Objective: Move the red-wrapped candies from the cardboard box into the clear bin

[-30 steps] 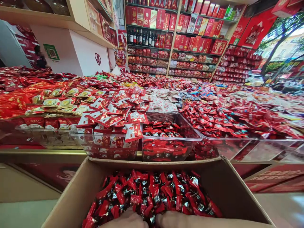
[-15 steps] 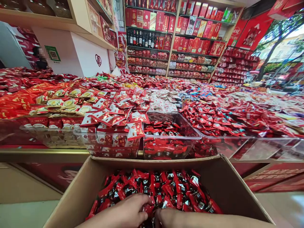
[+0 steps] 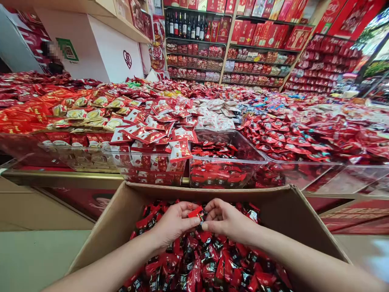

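An open cardboard box (image 3: 306,219) full of small red-and-black wrapped packets (image 3: 209,263) stands at the bottom centre. Over the packets, my left hand (image 3: 176,222) pinches one red packet (image 3: 195,212) between thumb and fingers. My right hand (image 3: 223,219) is just right of it, fingers curled and close to the packet's edge; whether it grips anything is hard to make out. Past the box's far edge, a clear plastic bin (image 3: 225,170) holds similar packets, lower than its rim.
More clear bins heaped with wrapped sweets line the counter (image 3: 73,177), including white-and-red packets (image 3: 180,149) left of centre. Shelves (image 3: 226,44) of bottles and red boxes rise behind. A person (image 3: 53,59) is partly visible at the far left.
Both hands have risen from deep among the packets near the box's front to above them, further forward. The left now shows a red packet. The view has tilted down and shifted slightly left.
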`<state>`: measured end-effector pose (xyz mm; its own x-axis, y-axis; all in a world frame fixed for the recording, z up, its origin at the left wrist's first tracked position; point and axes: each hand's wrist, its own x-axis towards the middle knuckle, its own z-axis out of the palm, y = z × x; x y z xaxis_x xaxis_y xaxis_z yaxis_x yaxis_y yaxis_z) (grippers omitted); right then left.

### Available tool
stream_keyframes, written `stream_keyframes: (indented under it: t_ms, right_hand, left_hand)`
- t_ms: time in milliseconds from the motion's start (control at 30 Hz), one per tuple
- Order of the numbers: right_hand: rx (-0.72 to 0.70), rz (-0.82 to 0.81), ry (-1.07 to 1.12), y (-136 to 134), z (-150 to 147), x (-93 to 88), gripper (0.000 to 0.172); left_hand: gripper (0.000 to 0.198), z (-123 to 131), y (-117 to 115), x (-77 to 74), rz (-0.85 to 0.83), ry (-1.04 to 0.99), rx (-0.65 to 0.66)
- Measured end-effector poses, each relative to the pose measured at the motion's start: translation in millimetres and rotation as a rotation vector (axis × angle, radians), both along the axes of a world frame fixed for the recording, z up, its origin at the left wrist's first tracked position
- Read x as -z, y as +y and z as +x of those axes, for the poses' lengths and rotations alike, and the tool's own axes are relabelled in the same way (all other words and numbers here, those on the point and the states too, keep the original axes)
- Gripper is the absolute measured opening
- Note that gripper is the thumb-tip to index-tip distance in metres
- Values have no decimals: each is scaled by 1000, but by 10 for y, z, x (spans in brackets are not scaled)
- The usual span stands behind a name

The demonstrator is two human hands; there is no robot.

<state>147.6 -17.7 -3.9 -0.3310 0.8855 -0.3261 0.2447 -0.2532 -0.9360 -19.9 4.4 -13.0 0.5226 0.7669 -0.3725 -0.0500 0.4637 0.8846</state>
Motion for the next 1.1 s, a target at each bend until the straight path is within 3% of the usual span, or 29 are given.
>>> stream_keyframes:
  t_ms: [267,400,500,600,700,833,967,1033,1100]
  right_hand:
    - [99,-26,113,83,-14,-43,27]
    - [155,-56,186,95,-27,-50,31]
    - [119,-36,122,95,-15,-37,30]
    - [48,147,-6,76,2,-70,18]
    - [8,414,-177,37,9,-151,8]
    - [24,604,-314,4,11,-221,14]
    - [94,543,-202,2,-9,-220,14]
    - [153,432,-111,-5,-37,-208,12]
    - [177,272,9,-15,-73,-188,20]
  left_hand:
    - [28,6,5,-85,-103,-15,-120]
    - [24,-14,16,-66,-80,-101,-133]
    - [20,-22,12,-65,-37,-125,-138]
    - [18,-28,-4,-122,-84,-211,-92]
    - [29,-37,-25,-188,-230,-212,51]
    - [37,-34,-44,-193,-170,-119,105]
    - [43,-4,-34,-147,-8,-70,29]
    - [39,10,-28,-127,68,-74,30]
    - [37,20,-28,-107,101,-89,49]
